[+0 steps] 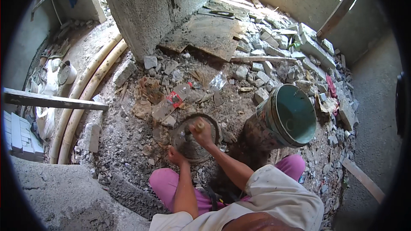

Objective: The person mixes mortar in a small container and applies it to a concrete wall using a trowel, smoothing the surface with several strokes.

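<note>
A round, shallow pan (217, 134) with a dark rim and grey, wet-looking contents sits on the rubble before me. My right hand (203, 133) is closed around a light wooden handle (200, 125) above the pan; the tool's lower end is hidden by the hand. At the pan's near left rim is my left hand (176, 156), its fingers curled as if round the edge. Just beyond the pan lies a clear plastic bottle (162, 109) with a red label and red cap. A large bucket (295, 115), green inside, stands tilted to the right.
Broken blocks (267, 77) are heaped at the far right. A plywood sheet (205, 36) lies beside a concrete pillar (141, 8). Two long, pale poles (87, 81) curve along the left, crossed by a plank (55, 100). A concrete ledge (60, 188) is at near left.
</note>
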The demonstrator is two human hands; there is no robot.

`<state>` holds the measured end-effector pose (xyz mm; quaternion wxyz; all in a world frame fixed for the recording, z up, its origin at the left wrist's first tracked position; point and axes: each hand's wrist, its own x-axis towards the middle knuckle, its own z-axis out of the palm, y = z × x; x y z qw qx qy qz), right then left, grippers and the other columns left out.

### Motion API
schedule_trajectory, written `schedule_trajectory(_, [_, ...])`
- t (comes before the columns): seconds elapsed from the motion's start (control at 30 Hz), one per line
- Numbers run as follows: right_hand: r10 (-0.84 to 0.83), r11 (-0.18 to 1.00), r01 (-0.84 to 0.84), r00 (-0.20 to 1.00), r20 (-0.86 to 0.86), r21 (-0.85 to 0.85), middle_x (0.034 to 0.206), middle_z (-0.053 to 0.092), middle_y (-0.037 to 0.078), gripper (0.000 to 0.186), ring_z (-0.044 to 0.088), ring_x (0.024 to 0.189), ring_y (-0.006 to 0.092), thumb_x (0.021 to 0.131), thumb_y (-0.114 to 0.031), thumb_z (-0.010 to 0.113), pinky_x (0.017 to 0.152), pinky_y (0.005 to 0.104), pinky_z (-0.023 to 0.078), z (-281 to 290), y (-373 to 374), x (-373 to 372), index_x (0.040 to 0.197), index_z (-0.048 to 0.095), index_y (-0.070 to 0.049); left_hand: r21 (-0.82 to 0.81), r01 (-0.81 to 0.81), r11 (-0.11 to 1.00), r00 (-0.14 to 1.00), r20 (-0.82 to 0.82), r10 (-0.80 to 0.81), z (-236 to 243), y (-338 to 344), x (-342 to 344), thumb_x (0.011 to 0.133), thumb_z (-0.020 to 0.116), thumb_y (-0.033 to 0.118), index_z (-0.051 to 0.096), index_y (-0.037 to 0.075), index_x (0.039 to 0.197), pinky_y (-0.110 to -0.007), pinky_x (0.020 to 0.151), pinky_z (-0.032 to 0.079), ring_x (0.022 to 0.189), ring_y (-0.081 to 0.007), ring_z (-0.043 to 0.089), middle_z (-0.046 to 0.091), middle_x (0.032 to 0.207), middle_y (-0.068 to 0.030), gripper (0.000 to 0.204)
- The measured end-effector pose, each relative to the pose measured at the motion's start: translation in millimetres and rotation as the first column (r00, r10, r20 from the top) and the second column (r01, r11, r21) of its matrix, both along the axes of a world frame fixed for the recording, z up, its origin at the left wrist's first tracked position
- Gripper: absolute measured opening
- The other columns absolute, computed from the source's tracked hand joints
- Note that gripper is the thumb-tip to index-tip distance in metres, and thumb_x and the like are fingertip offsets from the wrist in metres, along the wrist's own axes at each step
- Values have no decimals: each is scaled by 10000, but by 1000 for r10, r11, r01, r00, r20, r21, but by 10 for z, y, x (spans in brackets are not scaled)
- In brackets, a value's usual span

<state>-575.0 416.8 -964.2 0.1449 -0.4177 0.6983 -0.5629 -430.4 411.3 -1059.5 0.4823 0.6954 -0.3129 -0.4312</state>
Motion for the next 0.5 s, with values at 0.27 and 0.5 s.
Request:
schedule_trajectory(0.27, [238, 921, 145, 524, 818, -361, 714, 559, 41, 257, 556, 645, 174, 946, -315, 499, 695, 360, 490, 651, 344, -9, 849, 537, -80, 44, 40, 998, 999, 10, -41, -428, 53, 254, 1003, 490, 409, 658, -12, 948, -368, 749, 439, 776, -212, 524, 637, 840, -106, 456])
schedule_trajectory(0.5, [-104, 994, 85, 899, 426, 63, 667, 573, 23, 179, 546, 534, 112, 803, -143, 717, 493, 278, 462, 104, -189, -162, 810, 566, -46, 3, 58, 998, 998, 38, -58, 163, -64, -3, 997, 497, 415, 581, -19, 811, -344, 664, 371, 696, -146, 403, 483, 714, -13, 479])
